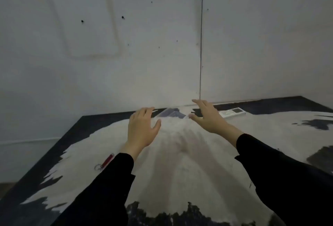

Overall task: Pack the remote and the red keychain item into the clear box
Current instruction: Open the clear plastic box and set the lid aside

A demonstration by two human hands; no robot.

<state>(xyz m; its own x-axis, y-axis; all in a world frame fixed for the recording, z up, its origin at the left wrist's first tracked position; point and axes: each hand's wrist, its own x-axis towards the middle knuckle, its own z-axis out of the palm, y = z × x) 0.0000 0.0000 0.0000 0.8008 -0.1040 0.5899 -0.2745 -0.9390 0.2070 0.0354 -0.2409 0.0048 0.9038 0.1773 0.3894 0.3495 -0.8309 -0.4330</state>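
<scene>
The clear box (172, 113) lies at the far middle of the table, near the wall, faint and see-through. My left hand (142, 128) hovers just left of it, fingers spread, holding nothing. My right hand (207, 117) hovers just right of it, also spread and holding nothing. The white remote (232, 112) with a small grey screen lies beyond my right hand, at the far right of the table. The red keychain item (106, 161) with its metal ring lies on the near left, partly hidden by my left sleeve.
The table (180, 171) is covered with a dark blue and white patterned cloth. A plain grey wall (126, 45) rises right behind its far edge. The table's left edge drops to the floor (27, 153).
</scene>
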